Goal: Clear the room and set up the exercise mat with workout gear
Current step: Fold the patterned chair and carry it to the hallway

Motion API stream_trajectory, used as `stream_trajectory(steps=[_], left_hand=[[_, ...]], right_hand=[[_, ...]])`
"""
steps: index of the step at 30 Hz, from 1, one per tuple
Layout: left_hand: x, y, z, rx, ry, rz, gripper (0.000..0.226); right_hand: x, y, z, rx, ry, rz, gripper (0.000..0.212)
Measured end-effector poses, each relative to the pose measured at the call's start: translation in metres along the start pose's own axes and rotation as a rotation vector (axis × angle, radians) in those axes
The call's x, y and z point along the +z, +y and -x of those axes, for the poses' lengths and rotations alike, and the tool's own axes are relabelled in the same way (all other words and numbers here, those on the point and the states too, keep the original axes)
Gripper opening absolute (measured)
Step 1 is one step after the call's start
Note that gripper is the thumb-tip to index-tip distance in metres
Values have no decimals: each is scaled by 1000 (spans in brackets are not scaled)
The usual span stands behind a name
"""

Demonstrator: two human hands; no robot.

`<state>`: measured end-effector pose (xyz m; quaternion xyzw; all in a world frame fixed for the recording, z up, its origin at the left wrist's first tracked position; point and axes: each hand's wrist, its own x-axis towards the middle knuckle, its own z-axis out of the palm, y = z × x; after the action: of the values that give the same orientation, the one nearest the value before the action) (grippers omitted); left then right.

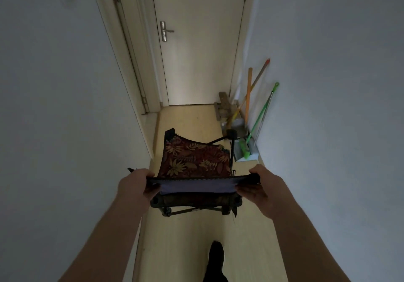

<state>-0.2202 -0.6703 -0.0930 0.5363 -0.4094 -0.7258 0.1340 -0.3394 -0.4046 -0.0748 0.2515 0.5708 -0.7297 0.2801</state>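
A folding camp chair with a dark red leaf-patterned fabric seat and a black frame hangs in front of me above the pale floor. My left hand grips the left end of the chair's top edge. My right hand grips the right end of the same edge. The purple-grey back of the fabric faces me between the two hands. The chair's black legs show below the hands, off the floor. No exercise mat or workout gear is in view.
I stand in a narrow, dim corridor. A shut white door with a metal handle closes the far end. Brooms, a mop and a dustpan lean on the right wall. My dark shoe is on the floor below.
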Motion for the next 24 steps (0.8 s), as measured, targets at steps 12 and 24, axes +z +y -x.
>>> stream_trajectory(steps=[12,24], left_hand=[[149,137,-137,7,77,57,11],[256,270,-346,-68,71,70,12]], right_hand=[[125,-155,-185,38,-79,78,10],[297,-253,-372,44,-48,100,13]])
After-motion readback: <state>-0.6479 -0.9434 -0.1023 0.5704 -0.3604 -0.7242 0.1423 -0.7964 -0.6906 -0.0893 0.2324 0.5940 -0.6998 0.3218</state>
